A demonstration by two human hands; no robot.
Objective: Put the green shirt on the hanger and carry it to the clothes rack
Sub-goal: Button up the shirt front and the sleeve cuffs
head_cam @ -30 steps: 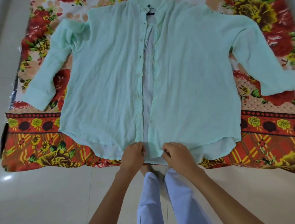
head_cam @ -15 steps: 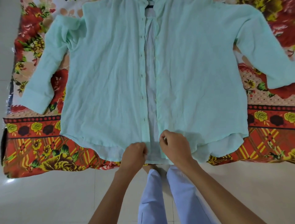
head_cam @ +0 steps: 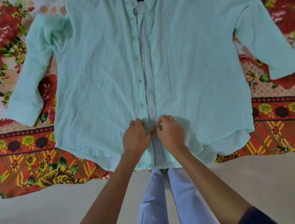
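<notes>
The pale green shirt (head_cam: 99,76) lies spread flat, front up, on a flowered blanket, its front open down the middle with a strip of white lining showing. Both sleeves stretch out to the sides. A dark bit of the hanger (head_cam: 140,1) shows at the collar at the top edge; the rest is hidden under the cloth. My left hand (head_cam: 135,137) pinches the left front edge low on the shirt. My right hand (head_cam: 170,132) pinches the right front edge beside it, and the two edges are drawn together there.
The red and yellow flowered blanket (head_cam: 32,167) covers the floor under the shirt. Pale tiled floor (head_cam: 47,207) lies in front of it. My legs in light blue trousers (head_cam: 159,199) stand at the blanket's near edge.
Both hands have moved up from the hem to a spot higher on the front opening, drawing the two edges together. The view has moved closer to the shirt.
</notes>
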